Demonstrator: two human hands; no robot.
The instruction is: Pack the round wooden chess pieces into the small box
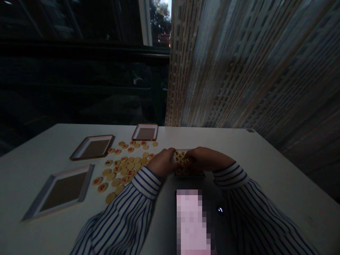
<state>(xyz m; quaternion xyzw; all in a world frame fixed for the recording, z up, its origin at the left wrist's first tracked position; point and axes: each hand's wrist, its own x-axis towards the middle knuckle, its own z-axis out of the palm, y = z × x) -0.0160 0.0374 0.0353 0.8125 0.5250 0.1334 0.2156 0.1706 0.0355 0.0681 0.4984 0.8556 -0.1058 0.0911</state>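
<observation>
Some pieces half-hidden between your curled left hand and right hand, grip unclear, their characters illegibly small.

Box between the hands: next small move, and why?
I'd probably have the right hand gently straighten the pieces in the box: its fingers are already over them, and the left hand is at the box's left side, seemingly placed to steady it. Loose pieces also lie on the table to the left.
</observation>
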